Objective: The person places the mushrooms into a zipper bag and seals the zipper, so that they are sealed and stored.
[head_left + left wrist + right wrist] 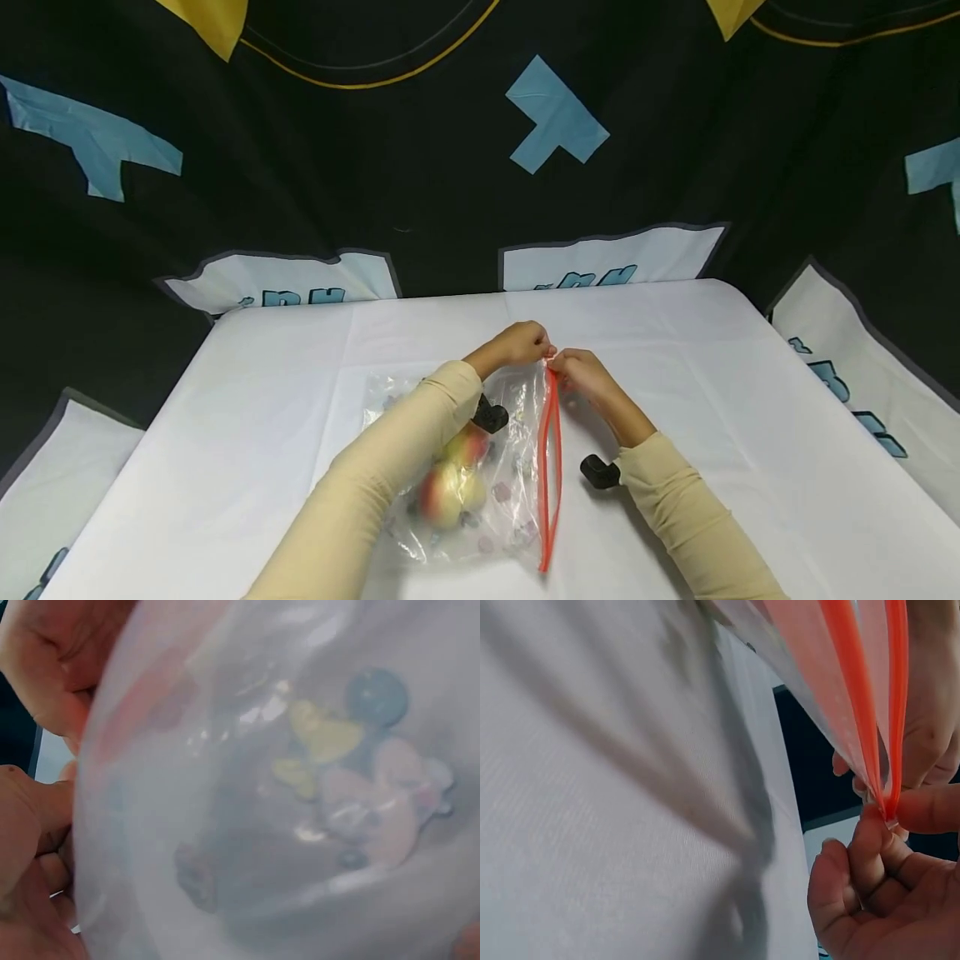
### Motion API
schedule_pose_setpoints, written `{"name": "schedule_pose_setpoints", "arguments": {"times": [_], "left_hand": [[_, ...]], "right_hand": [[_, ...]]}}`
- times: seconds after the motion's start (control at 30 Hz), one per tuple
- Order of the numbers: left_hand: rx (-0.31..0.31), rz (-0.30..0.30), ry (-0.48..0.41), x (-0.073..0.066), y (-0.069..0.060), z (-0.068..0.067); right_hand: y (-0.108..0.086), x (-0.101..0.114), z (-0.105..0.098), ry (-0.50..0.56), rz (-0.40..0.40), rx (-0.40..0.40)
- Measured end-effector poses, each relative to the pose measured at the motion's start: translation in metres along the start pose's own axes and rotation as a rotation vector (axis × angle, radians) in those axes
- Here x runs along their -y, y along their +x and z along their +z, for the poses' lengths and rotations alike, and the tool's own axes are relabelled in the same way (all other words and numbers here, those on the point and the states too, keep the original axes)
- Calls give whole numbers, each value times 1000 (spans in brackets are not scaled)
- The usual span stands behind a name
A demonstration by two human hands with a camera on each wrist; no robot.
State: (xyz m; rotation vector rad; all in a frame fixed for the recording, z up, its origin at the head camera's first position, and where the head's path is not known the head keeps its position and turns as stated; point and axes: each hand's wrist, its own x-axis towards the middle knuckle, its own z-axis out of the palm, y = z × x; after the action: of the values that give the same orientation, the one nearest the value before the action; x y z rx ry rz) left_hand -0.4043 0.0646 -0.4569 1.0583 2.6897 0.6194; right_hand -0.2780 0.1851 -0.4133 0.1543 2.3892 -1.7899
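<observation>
A clear plastic zip bag [510, 517] with an orange-red zip strip [546, 467] lies across the middle of the white table. Inside it are red-and-yellow round fruits [442, 494], which look like peaches or apples, partly hidden by my left sleeve. My left hand [521, 342] grips the bag at the far end of the strip. Beside it, my right hand [585, 375] pinches the strip's end between thumb and finger; the right wrist view shows this pinch on the zip strip [855, 690] closely. Between the hands and the near end, the two strip edges stand apart.
The bag's film carries printed cartoon figures [375, 802], seen close in the left wrist view. A black wrist mount [600, 472] sits under my right forearm, another [491, 415] by my left. Behind the white table [247, 375] hangs a black curtain [420, 183].
</observation>
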Motion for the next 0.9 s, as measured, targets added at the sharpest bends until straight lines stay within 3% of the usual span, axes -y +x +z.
{"name": "schedule_pose_setpoints", "arguments": {"times": [0.07, 0.17, 0.2, 0.37, 0.43, 0.5, 0.6, 0.7, 0.8, 0.9], "left_hand": [[-21, -24, 19, 8, 9, 10], [-47, -29, 17, 8, 7, 11], [-59, -2, -7, 16, 10, 15], [-2, 8, -78, 20, 9, 12], [75, -30, -124, 6, -4, -3], [95, -41, -193, -8, -20, -16], [202, -145, -279, -45, -54, -47], [199, -168, -326, -69, -79, -66], [148, -122, -282, -70, -84, -70], [56, -106, -205, -57, -75, -65]], "right_hand": [[-1, 1, 1, 5, -5, -9], [-3, 2, 3, -6, -7, -13], [-4, 2, 4, -13, -9, -12], [-10, 1, 3, -27, -27, 4], [-11, 0, 2, -29, -27, 26], [-11, -1, 2, -32, -18, 58], [-10, -1, 4, -69, -28, 108], [-8, 0, 7, -126, -67, 141], [-6, 3, 10, -155, -110, 133], [-7, 10, 15, -120, -119, 71]]}}
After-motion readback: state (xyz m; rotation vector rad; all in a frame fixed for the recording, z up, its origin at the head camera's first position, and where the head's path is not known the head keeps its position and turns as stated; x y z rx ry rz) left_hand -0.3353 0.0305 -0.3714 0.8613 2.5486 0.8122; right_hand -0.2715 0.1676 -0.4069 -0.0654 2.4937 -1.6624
